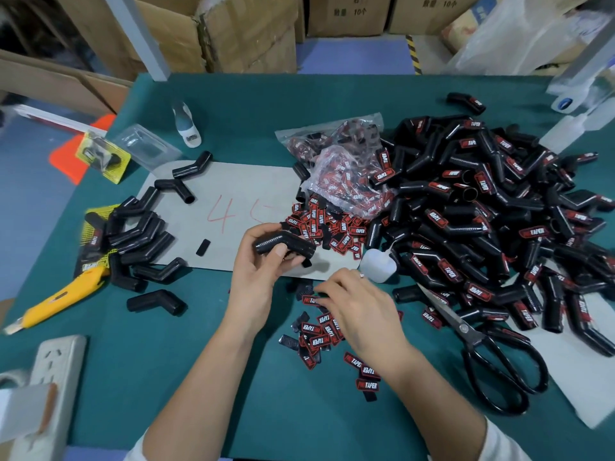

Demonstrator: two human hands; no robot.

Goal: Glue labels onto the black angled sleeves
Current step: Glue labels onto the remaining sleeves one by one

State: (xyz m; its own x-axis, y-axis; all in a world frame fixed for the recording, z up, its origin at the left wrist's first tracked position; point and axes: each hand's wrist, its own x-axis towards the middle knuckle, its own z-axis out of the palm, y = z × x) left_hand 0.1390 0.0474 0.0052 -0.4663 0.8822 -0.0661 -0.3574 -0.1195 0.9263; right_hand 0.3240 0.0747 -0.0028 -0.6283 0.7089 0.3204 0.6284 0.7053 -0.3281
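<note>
- Head view: a black angled sleeve (285, 245), glossy and bent at mid-length, is held above the near edge of the grey sheet (233, 181) marked "45".
- Bare green table (199, 344) lies open nearer than the sheet; plain sleeves (139, 234) crowd its left edge, the labelled sleeve heap (482, 227) its right.
- The left hand (263, 261) curls round the sleeve, thumb across it.
- The right hand (352, 304), nearer than the sheet, touches loose labels (319, 331) with bent fingertips; whether it pinches one, I cannot tell.
</note>
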